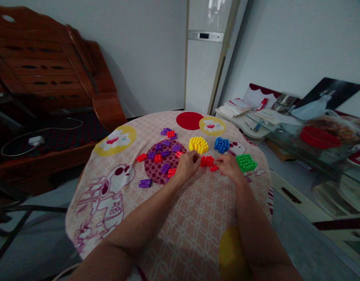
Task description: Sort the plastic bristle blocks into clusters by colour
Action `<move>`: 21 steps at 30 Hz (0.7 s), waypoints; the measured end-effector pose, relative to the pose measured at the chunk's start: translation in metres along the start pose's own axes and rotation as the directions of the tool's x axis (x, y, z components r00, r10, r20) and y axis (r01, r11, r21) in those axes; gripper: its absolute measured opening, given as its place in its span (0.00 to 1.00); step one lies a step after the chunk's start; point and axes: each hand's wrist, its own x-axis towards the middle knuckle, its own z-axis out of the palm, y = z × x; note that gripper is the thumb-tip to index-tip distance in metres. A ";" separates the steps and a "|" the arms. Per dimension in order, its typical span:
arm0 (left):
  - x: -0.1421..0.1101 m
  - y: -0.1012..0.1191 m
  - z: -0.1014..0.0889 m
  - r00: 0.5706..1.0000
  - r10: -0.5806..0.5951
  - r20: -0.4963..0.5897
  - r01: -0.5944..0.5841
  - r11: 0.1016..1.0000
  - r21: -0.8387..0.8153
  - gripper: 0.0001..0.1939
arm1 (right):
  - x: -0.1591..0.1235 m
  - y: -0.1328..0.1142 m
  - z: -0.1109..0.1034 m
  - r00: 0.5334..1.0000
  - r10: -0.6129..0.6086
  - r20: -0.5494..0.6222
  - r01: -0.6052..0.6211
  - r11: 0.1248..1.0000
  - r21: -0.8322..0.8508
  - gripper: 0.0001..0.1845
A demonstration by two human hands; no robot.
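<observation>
Small red plastic pieces (207,160) stand grouped between my two hands on the cloth-covered table. My left hand (188,164) is at their left side, thumb and fingers pinched together; what lies in the pinch, if anything, is hidden. On the other side, my right hand (230,166) has its fingertips closed at a single red plastic piece (214,168) at the group's front edge. Behind the hands are a yellow cluster (198,144) and a blue cluster (221,144) of similar pieces. A green cluster (246,162) sits right of my right hand.
Purple pieces (145,183) and more red ones (141,157) lie scattered on the left of the patterned tablecloth (191,218). A glass shelf (285,142) with papers, a red bowl (320,136) and bags stands at right. A wooden bench (106,109) is at left.
</observation>
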 end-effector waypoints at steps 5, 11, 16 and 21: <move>0.015 -0.010 -0.031 0.992 -0.067 -0.106 0.070 0.997 0.030 0.05 | 0.002 0.002 0.007 0.998 0.059 0.021 -0.062 0.988 0.142 0.15; 0.031 -0.037 -0.090 0.937 -0.199 -0.287 0.225 0.972 0.062 0.10 | 0.003 0.004 0.011 0.997 0.075 0.026 -0.079 0.965 0.251 0.16; 0.026 -0.068 -0.151 0.879 -0.355 -0.317 0.441 0.858 0.262 0.09 | 0.006 0.008 0.013 0.996 0.077 0.036 -0.084 0.950 0.300 0.14; 0.014 -0.086 -0.190 0.864 -0.449 -0.227 0.499 0.704 0.506 0.09 | 0.007 0.009 0.011 0.993 0.108 -0.044 -0.087 0.937 0.340 0.14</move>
